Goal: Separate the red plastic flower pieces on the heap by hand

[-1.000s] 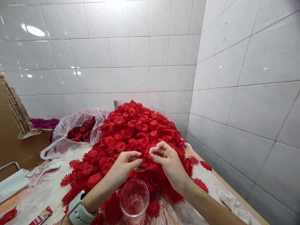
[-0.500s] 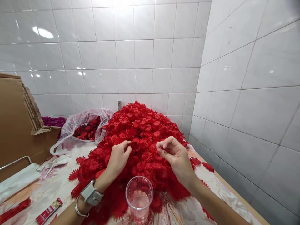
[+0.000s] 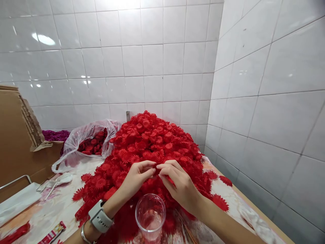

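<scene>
Over the lower part of a large heap of red fringed flower pieces (image 3: 149, 135), my two hands meet fingertip to fingertip. My left hand (image 3: 139, 174), with a pale watch (image 3: 101, 216) on its wrist, pinches a small red flower piece (image 3: 157, 167), mostly covered by fingers. From the other side, the thumb and fingers of my right hand (image 3: 180, 184) close on the same spot; what exactly they grip is partly hidden. Just below the hands stands a clear plastic cup (image 3: 150, 213) with some liquid in it.
An open plastic bag (image 3: 71, 144) of darker red pieces lies left of the heap. A cardboard box (image 3: 17, 125) stands at the far left, with purple material (image 3: 56, 135) behind. A small wrapped packet (image 3: 52, 232) is near the front. Tiled walls (image 3: 152, 61) enclose the back and right.
My hands, apart half a second ago, have come together. The left moved right and slightly down with its red flower piece; the right moved left and down to it.
</scene>
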Motion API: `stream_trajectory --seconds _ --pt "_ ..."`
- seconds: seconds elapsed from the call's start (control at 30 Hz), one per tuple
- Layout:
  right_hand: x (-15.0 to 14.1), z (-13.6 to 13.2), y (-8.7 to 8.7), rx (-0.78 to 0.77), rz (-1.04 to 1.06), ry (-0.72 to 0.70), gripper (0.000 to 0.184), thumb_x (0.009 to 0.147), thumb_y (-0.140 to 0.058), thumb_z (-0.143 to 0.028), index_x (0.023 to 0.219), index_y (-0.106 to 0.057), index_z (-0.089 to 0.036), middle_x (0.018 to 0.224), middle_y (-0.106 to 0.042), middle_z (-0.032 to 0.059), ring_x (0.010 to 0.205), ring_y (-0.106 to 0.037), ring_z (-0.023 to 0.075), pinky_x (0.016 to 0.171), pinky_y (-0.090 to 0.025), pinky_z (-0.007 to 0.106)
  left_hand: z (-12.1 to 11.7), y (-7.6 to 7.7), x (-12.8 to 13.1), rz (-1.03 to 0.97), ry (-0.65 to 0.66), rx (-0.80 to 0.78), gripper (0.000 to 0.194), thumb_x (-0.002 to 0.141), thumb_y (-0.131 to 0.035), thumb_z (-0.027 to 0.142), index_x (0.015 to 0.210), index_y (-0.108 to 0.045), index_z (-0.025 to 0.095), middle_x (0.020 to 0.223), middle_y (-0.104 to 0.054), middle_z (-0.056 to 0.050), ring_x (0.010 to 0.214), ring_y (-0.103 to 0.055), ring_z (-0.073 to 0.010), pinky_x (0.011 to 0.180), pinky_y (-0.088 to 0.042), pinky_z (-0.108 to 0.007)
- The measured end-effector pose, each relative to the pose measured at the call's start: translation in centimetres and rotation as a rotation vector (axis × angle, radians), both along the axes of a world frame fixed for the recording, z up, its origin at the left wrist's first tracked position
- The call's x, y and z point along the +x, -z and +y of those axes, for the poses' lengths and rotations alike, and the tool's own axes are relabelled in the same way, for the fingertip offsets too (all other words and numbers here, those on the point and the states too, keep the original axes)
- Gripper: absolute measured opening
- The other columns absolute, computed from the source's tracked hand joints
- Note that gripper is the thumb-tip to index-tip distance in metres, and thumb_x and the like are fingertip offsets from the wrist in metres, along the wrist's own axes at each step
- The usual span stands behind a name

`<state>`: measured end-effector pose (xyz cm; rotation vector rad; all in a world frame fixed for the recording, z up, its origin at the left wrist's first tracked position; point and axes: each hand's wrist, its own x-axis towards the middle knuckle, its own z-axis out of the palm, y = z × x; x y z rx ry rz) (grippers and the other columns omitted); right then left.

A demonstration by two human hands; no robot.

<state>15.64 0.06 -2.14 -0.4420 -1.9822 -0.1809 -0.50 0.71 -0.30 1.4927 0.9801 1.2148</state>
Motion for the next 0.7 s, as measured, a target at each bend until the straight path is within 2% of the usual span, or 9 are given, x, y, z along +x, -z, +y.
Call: stream_trajectory --seconds 0.37,0.7 --pt "-0.14 0.31 0.39 -0.036 0.086 0.048 0.016 0.081 -0.046 -0.004 0.081 -0.045 -0.020 0.080 -0.058 0.0050 0.077 -0.053 0.0169 0.067 -0.049 0.030 -0.75 -0.27 0.18 -0.032 0.053 -0.034 0.026 0.060 -0.071 0.027 0.082 -0.067 0.013 0.072 -0.071 -0.004 0.071 -0.064 -0.0181 0.070 -0.050 -0.030" --pt "-0.09 0.07 0.21 -0.083 0.145 0.064 0.016 0.082 -0.042 -0.007 0.078 -0.048 -0.021 0.072 -0.057 0.0033 0.067 -0.055 0.0158 0.059 -0.047 0.028 -0.97 -0.24 0.37 0.064 0.048 0.039 0.022 0.060 -0.071 0.024 0.079 -0.065 0.014 0.078 -0.072 -0.004 0.080 -0.065 -0.0209 0.076 -0.050 -0.031"
